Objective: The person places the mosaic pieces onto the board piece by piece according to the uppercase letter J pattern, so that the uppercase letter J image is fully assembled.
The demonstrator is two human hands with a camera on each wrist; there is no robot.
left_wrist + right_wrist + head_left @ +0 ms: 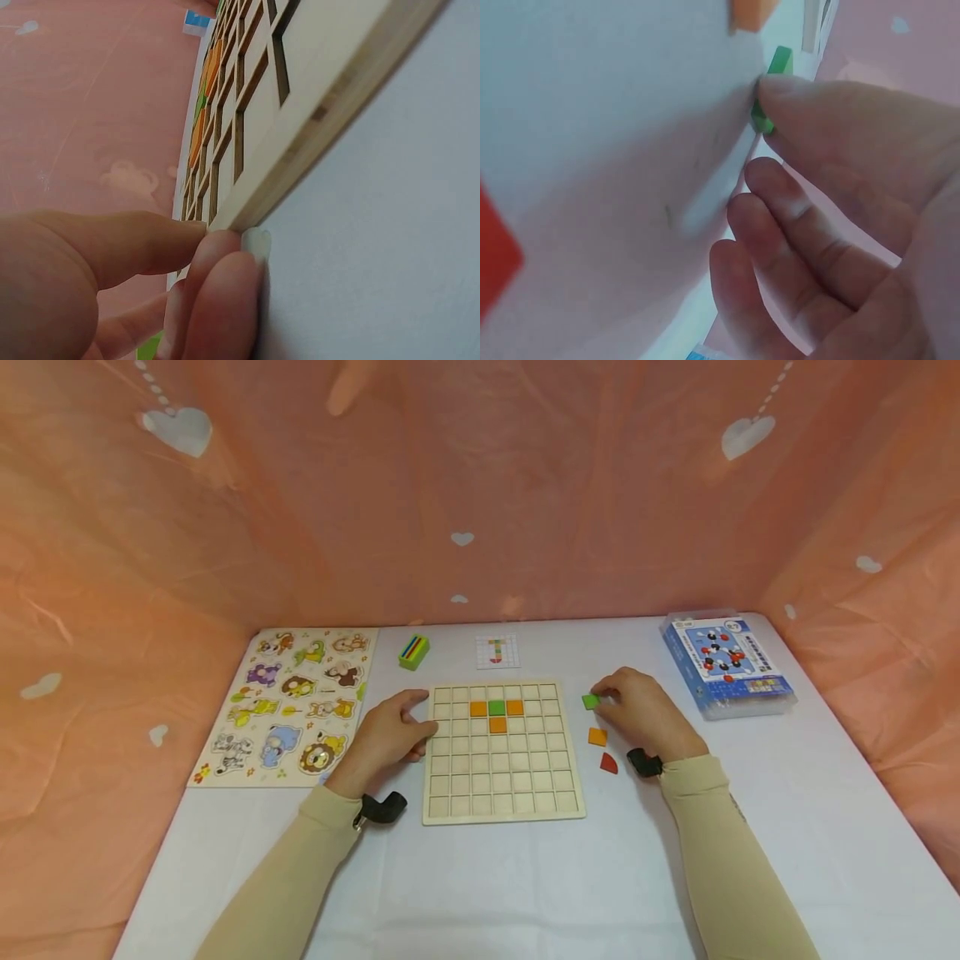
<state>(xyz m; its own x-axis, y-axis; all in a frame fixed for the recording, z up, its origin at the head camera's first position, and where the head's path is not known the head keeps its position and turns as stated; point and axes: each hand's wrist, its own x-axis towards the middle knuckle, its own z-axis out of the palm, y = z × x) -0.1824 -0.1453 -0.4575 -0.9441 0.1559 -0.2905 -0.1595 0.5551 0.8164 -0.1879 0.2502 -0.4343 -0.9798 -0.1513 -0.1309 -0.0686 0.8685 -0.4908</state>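
A square wooden grid board (500, 762) lies on the white table. Three orange square tiles (498, 725) and a green square tile (497, 707) sit in its upper cells, forming a small T. At the board's left edge, my left hand (386, 732) holds the rim, with the thumb (150, 241) on top and curled fingers against the side. To the right of the board, my right hand (641, 710) pinches another green square tile (591, 702) at the table surface. Nearer me lie a loose orange square tile (597, 737) and a red quarter-circle piece (609, 763).
A pattern card (497, 652) lies behind the board, with a green block with coloured stripes (414, 652) to its left. An animal puzzle board (255, 743) occupies the left side. A boxed set (727, 664) lies at the back right. Orange cloth (480, 485) hangs around the table.
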